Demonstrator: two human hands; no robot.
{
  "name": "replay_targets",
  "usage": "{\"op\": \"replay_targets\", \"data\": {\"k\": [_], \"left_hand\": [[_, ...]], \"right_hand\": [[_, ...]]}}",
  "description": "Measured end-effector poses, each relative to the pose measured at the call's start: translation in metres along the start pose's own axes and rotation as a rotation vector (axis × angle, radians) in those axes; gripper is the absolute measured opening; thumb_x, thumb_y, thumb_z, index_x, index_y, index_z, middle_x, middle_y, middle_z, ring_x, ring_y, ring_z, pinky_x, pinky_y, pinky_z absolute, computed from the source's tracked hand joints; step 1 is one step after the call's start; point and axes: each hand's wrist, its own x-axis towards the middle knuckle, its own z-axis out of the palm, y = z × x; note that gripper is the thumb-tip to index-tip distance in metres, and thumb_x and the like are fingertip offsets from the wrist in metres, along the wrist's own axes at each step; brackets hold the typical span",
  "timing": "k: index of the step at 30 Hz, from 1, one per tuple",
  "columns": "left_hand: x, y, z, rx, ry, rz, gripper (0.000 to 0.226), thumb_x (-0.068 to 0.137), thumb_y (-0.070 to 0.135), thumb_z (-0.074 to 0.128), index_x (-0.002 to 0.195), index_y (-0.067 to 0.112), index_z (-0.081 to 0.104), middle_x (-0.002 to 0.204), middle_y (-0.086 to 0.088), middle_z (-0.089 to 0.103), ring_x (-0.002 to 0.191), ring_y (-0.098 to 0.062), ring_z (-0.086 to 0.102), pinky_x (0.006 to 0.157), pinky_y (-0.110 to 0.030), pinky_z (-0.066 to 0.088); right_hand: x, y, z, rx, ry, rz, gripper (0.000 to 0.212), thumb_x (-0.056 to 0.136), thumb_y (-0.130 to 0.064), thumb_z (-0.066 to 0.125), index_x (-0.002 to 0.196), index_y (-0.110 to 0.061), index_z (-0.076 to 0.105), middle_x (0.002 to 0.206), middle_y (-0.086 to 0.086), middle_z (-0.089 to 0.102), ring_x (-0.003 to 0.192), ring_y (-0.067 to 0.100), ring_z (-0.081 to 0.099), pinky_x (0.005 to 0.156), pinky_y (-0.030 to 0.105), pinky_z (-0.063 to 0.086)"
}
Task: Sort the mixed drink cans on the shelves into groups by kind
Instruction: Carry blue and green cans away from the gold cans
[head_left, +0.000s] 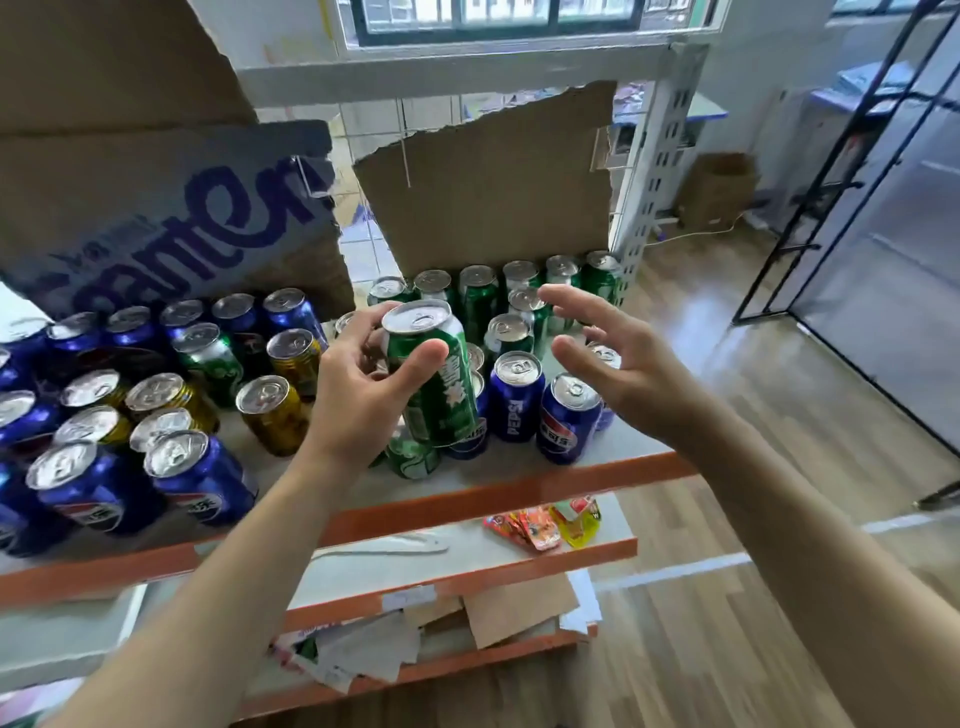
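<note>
My left hand (363, 389) grips a green can (434, 374), lifted and tilted above the shelf (519, 491). My right hand (608, 358) hovers open just to its right, fingers spread, holding nothing. Below it stand two blue Pepsi cans (517, 397) (569, 418). A row of green cans (478, 293) lines the back right of the shelf. Blue cans (182, 317) fill the back left, with more blue Pepsi cans (197, 478) at the front left. Several yellow cans (272, 413) and one green can (210, 361) stand mixed among them.
Torn cardboard sheets (493, 192) stand behind the cans, one with purple lettering (171, 223). Lower shelves hold snack packets (545, 525) and loose paper and cardboard (514, 608). A perforated upright post (657, 171) marks the shelf's right end. Wooden floor lies to the right.
</note>
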Motion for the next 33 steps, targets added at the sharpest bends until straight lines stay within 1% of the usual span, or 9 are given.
{"op": "replay_targets", "data": {"k": [5, 11, 14, 16, 19, 21, 26, 30, 33], "left_hand": [[0.012, 0.002, 0.019, -0.005, 0.059, -0.024, 0.061, 0.074, 0.038, 0.080, 0.124, 0.012, 0.058, 0.101, -0.001, 0.072, 0.093, -0.012, 0.072, 0.074, -0.022, 0.056], [0.044, -0.005, 0.015, 0.112, 0.122, -0.031, 0.050, 0.072, 0.033, 0.086, 0.113, 0.020, 0.060, 0.099, -0.003, 0.072, 0.090, -0.013, 0.072, 0.073, -0.027, 0.058], [0.065, -0.017, 0.009, 0.141, 0.141, -0.066, 0.055, 0.071, 0.039, 0.088, 0.114, 0.021, 0.060, 0.101, -0.006, 0.072, 0.093, -0.020, 0.072, 0.079, -0.039, 0.061], [0.081, -0.025, 0.005, 0.153, 0.138, -0.089, 0.057, 0.069, 0.046, 0.087, 0.113, 0.024, 0.060, 0.102, -0.006, 0.072, 0.095, -0.022, 0.072, 0.081, -0.046, 0.060], [0.107, -0.034, 0.005, 0.237, 0.144, -0.077, 0.057, 0.071, 0.048, 0.085, 0.113, 0.020, 0.059, 0.101, -0.001, 0.071, 0.094, -0.017, 0.071, 0.080, -0.039, 0.060], [0.124, -0.041, 0.007, 0.268, 0.144, -0.062, 0.050, 0.073, 0.041, 0.086, 0.110, 0.019, 0.060, 0.097, 0.004, 0.069, 0.088, -0.013, 0.069, 0.076, -0.027, 0.058], [0.159, -0.065, 0.015, 0.445, 0.118, -0.002, 0.053, 0.069, 0.048, 0.086, 0.106, 0.019, 0.063, 0.103, 0.003, 0.062, 0.087, -0.009, 0.061, 0.069, -0.007, 0.045], [0.173, -0.087, 0.022, 0.542, 0.057, -0.010, 0.051, 0.065, 0.051, 0.087, 0.102, 0.024, 0.063, 0.099, 0.004, 0.063, 0.088, -0.012, 0.060, 0.073, -0.015, 0.045], [0.179, -0.102, 0.025, 0.613, 0.019, -0.036, 0.060, 0.063, 0.054, 0.087, 0.108, 0.018, 0.069, 0.103, 0.000, 0.067, 0.094, -0.015, 0.062, 0.082, -0.024, 0.048]], "right_hand": [[0.013, 0.019, -0.021, 0.034, -0.043, -0.011, 0.055, 0.092, -0.040, 0.054, 0.144, -0.023, 0.046, 0.136, -0.021, 0.052, 0.131, -0.005, 0.044, 0.109, 0.019, 0.034], [0.041, 0.036, -0.022, 0.053, -0.093, 0.008, 0.059, 0.091, -0.044, 0.052, 0.146, -0.024, 0.045, 0.145, -0.012, 0.049, 0.134, -0.004, 0.041, 0.111, 0.019, 0.032], [0.057, 0.041, -0.019, 0.053, -0.113, 0.017, 0.058, 0.091, -0.044, 0.052, 0.145, -0.023, 0.046, 0.144, -0.012, 0.050, 0.133, -0.006, 0.041, 0.108, 0.012, 0.032], [0.068, 0.046, -0.018, 0.053, -0.127, 0.033, 0.057, 0.091, -0.044, 0.053, 0.144, -0.023, 0.048, 0.139, -0.012, 0.054, 0.129, -0.006, 0.045, 0.110, 0.019, 0.036], [0.085, 0.053, -0.016, 0.074, -0.125, 0.068, 0.054, 0.093, -0.043, 0.053, 0.142, -0.023, 0.049, 0.128, -0.012, 0.060, 0.122, -0.001, 0.052, 0.108, 0.036, 0.044], [0.095, 0.059, -0.014, 0.090, -0.120, 0.086, 0.051, 0.094, -0.043, 0.052, 0.141, -0.024, 0.051, 0.127, -0.010, 0.061, 0.120, 0.000, 0.055, 0.106, 0.038, 0.045], [0.109, 0.071, -0.014, 0.130, -0.092, 0.167, 0.044, 0.098, -0.044, 0.036, 0.135, -0.029, 0.053, 0.130, -0.018, 0.058, 0.124, -0.005, 0.050, 0.101, 0.013, 0.038], [0.110, 0.082, -0.017, 0.149, -0.070, 0.232, 0.054, 0.098, -0.052, 0.022, 0.134, -0.032, 0.055, 0.134, -0.015, 0.057, 0.128, -0.006, 0.045, 0.096, 0.001, 0.032], [0.113, 0.089, -0.017, 0.140, -0.032, 0.259, 0.057, 0.097, -0.053, 0.022, 0.136, -0.029, 0.056, 0.136, -0.012, 0.057, 0.129, -0.007, 0.043, 0.098, 0.003, 0.030]]}}
